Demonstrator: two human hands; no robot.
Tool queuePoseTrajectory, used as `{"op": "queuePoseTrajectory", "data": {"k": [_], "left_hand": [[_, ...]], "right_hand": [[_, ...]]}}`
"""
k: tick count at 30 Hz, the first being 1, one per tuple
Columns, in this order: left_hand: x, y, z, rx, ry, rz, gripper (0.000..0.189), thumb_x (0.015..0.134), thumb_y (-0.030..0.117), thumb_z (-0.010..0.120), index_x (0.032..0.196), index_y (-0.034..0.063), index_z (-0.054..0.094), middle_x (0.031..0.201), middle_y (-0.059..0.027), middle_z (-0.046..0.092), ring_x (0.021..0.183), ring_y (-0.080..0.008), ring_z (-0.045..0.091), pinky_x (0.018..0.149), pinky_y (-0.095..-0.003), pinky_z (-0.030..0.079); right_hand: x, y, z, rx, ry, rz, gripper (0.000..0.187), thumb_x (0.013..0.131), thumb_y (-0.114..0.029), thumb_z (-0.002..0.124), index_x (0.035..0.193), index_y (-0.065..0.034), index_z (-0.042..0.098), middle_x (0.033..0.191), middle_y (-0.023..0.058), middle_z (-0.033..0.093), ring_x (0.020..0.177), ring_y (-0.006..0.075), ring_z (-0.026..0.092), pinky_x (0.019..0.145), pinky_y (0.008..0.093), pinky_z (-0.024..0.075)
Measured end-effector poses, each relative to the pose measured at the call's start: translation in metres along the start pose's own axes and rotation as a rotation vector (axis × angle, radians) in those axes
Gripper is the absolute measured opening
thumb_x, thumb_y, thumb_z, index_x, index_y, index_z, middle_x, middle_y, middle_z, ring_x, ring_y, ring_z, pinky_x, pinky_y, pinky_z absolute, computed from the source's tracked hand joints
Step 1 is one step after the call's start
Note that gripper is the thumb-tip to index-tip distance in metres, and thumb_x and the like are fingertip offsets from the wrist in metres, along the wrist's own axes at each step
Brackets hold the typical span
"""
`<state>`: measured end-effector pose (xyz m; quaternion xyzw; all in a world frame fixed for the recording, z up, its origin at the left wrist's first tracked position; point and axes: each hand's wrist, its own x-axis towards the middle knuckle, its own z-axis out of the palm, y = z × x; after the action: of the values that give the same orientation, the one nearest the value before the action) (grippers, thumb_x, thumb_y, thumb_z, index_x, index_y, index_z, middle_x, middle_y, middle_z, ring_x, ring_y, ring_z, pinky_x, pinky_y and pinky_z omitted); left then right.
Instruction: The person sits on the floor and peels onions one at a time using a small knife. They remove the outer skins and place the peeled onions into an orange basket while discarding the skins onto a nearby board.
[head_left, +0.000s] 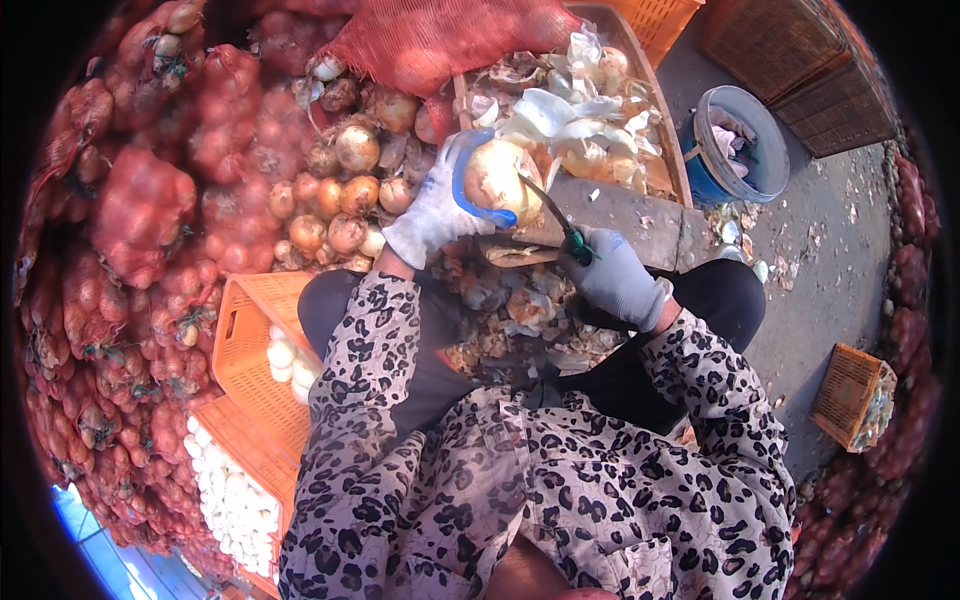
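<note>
My left hand (450, 199), in a grey glove with a blue coated palm, holds a large pale onion (495, 176) with some skin on it. In my right hand (619, 277), also gloved in grey, is the dark green wrapped handle of a thin curved knife (553, 210). The blade's tip is at the onion's right side. Loose onion skins (577, 124) lie behind the onion in a shallow tray. Unpeeled onions (360, 195) are heaped to the left of my left hand. More skins and scraps (525, 307) lie between my knees.
Red mesh sacks of onions (142, 217) are piled along the left. Orange plastic crates (259, 330) with peeled white onions (232, 495) stand by my left side. At the right are a blue bucket (705, 172) with cloth, stacked brown crates (795, 67) and a small orange crate (847, 397).
</note>
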<state>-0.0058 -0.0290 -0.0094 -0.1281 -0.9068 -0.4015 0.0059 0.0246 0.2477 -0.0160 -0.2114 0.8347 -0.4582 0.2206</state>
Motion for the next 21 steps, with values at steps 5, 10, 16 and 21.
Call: {"op": "queuePoseTrajectory", "data": {"k": [5,10,16,21], "left_hand": [[-0.001,-0.002,-0.003,-0.055,0.008,-0.048,0.109,0.054,0.035,0.097,0.145,0.0047,0.044,0.141,-0.0141,0.05,0.134,-0.03,0.048,0.113,-0.0404,0.041],[0.006,-0.005,0.0,-0.164,0.038,-0.053,0.109,0.055,0.035,0.098,0.145,0.0037,0.045,0.139,-0.0132,0.052,0.13,-0.0266,0.051,0.11,-0.0386,0.043],[-0.006,0.006,0.0,-0.164,0.017,-0.103,0.105,0.057,0.028,0.098,0.146,0.0036,0.045,0.14,-0.0135,0.053,0.129,-0.026,0.053,0.109,-0.0376,0.044],[-0.032,0.043,0.001,0.087,0.077,-0.116,0.1,0.065,0.033,0.091,0.149,0.0058,0.043,0.142,-0.0173,0.049,0.134,-0.0332,0.048,0.113,-0.0427,0.039]], "right_hand": [[0.011,0.0,0.003,-0.431,0.065,-0.043,0.018,0.089,-0.018,0.063,0.092,-0.0005,0.059,0.079,0.0231,0.066,0.082,0.0443,0.066,0.073,0.0518,0.0521],[0.032,-0.019,-0.021,-0.345,-0.088,0.024,0.024,0.087,-0.02,0.066,0.089,0.0039,0.067,0.084,0.026,0.069,0.084,0.0435,0.068,0.076,0.0485,0.0541],[0.014,-0.069,-0.041,0.05,-0.297,0.294,0.026,0.089,-0.023,0.069,0.087,0.0029,0.067,0.063,0.0086,0.063,0.051,0.0193,0.064,0.043,0.0335,0.0481],[-0.001,-0.079,-0.031,0.087,-0.293,0.324,0.027,0.089,-0.024,0.069,0.087,0.0026,0.067,0.065,0.0089,0.063,0.054,0.0202,0.062,0.047,0.0331,0.0482]]}}
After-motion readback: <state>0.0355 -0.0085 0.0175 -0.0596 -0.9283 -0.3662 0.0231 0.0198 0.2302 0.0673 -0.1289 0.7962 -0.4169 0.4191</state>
